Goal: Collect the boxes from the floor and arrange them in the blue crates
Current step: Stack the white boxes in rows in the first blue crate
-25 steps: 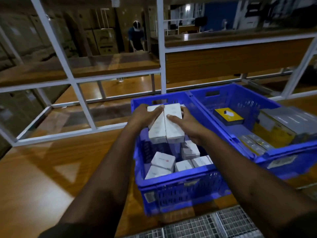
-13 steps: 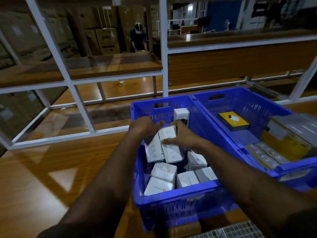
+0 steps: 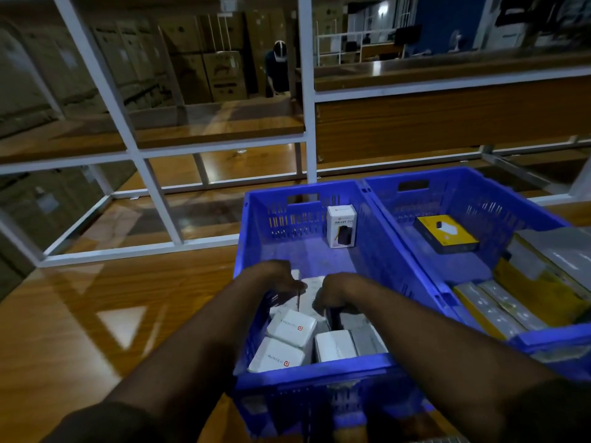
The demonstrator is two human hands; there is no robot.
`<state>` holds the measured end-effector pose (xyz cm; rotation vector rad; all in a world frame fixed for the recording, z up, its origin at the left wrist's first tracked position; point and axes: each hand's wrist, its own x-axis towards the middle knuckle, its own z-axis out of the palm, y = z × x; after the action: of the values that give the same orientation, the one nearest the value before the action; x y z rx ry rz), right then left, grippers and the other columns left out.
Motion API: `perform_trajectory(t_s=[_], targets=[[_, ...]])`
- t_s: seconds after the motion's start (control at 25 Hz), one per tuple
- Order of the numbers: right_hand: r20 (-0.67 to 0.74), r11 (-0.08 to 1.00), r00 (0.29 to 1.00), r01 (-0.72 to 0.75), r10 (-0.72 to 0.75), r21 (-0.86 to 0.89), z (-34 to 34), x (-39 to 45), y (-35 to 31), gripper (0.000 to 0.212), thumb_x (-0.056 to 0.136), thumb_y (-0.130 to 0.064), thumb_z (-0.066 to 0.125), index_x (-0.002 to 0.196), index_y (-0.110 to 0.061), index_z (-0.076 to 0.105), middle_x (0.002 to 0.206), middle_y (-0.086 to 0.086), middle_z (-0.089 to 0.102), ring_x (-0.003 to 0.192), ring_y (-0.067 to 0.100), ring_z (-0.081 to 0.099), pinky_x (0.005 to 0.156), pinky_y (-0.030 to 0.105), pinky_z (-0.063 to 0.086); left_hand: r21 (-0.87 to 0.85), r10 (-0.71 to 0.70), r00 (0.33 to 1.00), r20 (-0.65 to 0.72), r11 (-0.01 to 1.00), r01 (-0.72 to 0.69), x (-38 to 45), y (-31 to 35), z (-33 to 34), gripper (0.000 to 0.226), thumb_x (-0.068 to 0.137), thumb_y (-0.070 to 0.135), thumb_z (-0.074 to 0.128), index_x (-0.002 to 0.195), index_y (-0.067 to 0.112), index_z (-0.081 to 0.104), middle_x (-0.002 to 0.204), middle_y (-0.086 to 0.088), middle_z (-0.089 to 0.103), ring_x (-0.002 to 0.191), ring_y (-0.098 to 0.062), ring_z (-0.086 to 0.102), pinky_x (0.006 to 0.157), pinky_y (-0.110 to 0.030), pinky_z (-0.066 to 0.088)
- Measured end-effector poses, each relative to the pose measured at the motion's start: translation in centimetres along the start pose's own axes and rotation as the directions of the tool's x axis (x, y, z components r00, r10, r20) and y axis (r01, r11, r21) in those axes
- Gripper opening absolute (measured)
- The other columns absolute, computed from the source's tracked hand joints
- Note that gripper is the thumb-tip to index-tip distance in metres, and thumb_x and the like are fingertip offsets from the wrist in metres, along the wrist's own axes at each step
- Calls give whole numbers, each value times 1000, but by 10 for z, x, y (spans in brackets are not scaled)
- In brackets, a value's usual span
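Head view, hands (image 3: 281,279) lowered boxes (image 3: 311,292) into crate (image 3: 256,225)

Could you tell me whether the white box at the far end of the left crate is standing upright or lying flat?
Upright: the white box stands on end against the left crate's far wall, its printed front facing the camera.

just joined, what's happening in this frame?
A person is packing small white boxes into the left blue crate, which sits on a wooden table. Both hands, the left hand and right hand, are down in the crate on a pair of white boxes, near boxes already lying at its near end. One white box stands upright by the far wall. The right blue crate holds a yellow box and other packages.
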<state>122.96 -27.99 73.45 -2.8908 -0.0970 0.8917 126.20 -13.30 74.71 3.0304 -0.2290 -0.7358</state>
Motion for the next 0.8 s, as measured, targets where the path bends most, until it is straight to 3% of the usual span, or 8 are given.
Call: perform_trajectory(t_s=[0.08, 0.16, 0.24, 0.32, 0.4, 0.56, 0.68, 0.8], targets=[[-54, 999, 998, -24, 26, 33, -7, -1, 0, 46, 74, -46, 70, 107, -14, 65, 112, 8, 63, 103, 30, 65, 90, 39, 54, -16, -57, 998, -10, 998, 56, 0, 0, 1, 89, 87, 61, 61, 149, 5, 30, 150, -14, 45, 132, -30, 47, 98, -31, 41], [-198, 998, 980, -14, 25, 57, -11, 2, 0, 66, 82, -48, 64, 135, -13, 46, 136, 15, 49, 126, 35, 50, 101, 44, 46, -44, -91, 996, 6, 995, 91, -1, 2, 4, 99, 85, 59, 66, 152, 2, 20, 147, -15, 48, 129, -31, 51, 93, -31, 43], [-227, 992, 968, 122, -110, 41, -12, 3, -3, 73, 93, -41, 56, 152, -13, 25, 153, 16, 32, 139, 36, 34, 108, 42, 38, -91, -90, 995, 50, 991, 95, -2, 6, 7, 98, 84, 54, 68, 152, 2, 19, 137, -13, 58, 120, -28, 58, 84, -30, 45], [-142, 977, 967, 212, -212, -10, -7, 7, -7, 57, 92, -28, 57, 144, -13, 39, 146, 15, 44, 129, 32, 48, 96, 33, 44, -139, -63, 994, 91, 987, 76, 0, 7, 8, 91, 83, 47, 70, 150, 4, 25, 127, -12, 64, 111, -26, 64, 81, -31, 49], [-89, 978, 974, 210, -210, -9, -1, 16, -6, 46, 89, -32, 59, 132, -14, 53, 134, 13, 56, 113, 31, 59, 82, 30, 48, -170, -41, 996, 78, 984, 54, 1, 7, 9, 84, 82, 44, 72, 146, 4, 34, 122, -11, 66, 106, -26, 66, 80, -33, 52], [-80, 989, 986, 140, -143, -44, -4, 24, 12, 45, 92, -41, 57, 125, -12, 59, 128, 10, 60, 113, 29, 59, 92, 35, 48, -193, -142, 985, 99, 968, 159, -4, 8, 16, 107, 78, 59, 73, 152, 8, 14, 121, -8, 67, 106, -27, 64, 76, -31, 48], [-64, 994, 992, 110, -109, 6, 0, 36, 15, 45, 92, -40, 53, 127, -12, 58, 132, 10, 58, 116, 31, 57, 98, 38, 47, -201, -154, 986, 67, 966, 165, 0, 8, 19, 108, 75, 48, 80, 150, 9, 14, 124, -11, 65, 110, -29, 63, 80, -35, 51], [-68, 979, 996, 72, -60, 189, -1, 42, 11, 45, 85, -35, 60, 123, -10, 60, 127, 11, 60, 112, 32, 59, 95, 38, 51, -507, -144, 979, -143, 860, 53, 0, 6, 7, 98, 78, 25, 81, 151, 10, 18, 130, -12, 60, 110, -26, 61, 81, -31, 52]])
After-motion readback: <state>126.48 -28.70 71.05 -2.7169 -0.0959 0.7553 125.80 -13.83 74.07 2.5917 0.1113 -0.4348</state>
